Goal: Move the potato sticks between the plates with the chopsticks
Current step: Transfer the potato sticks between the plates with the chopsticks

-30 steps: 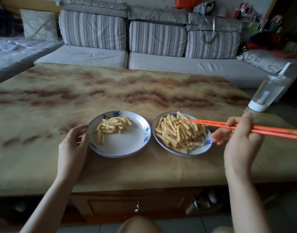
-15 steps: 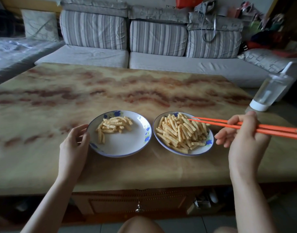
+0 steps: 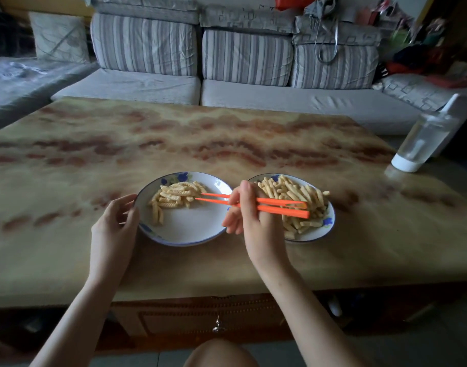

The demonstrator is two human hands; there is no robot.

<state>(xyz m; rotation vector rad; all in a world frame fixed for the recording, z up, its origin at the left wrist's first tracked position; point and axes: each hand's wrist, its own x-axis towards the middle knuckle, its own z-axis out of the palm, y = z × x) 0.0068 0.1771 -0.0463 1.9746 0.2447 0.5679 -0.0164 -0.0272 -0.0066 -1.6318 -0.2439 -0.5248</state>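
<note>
Two white plates with blue flowers stand side by side on the marble table. The left plate holds a small heap of potato sticks at its far side. The right plate carries a bigger pile of potato sticks. My right hand grips a pair of orange chopsticks between the plates; their tips lie at the edge of the left heap. I cannot tell whether a stick is pinched between the tips. My left hand holds the left plate's rim with curled fingers.
A clear bottle with a white base stands at the table's right edge. A grey sofa with striped cushions runs behind the table. A drawer knob sits below the front edge.
My right hand has swung left with the chopsticks, from over the right plate to the gap between the plates, so the tips now reach the left heap. The left hand stays on the rim.
</note>
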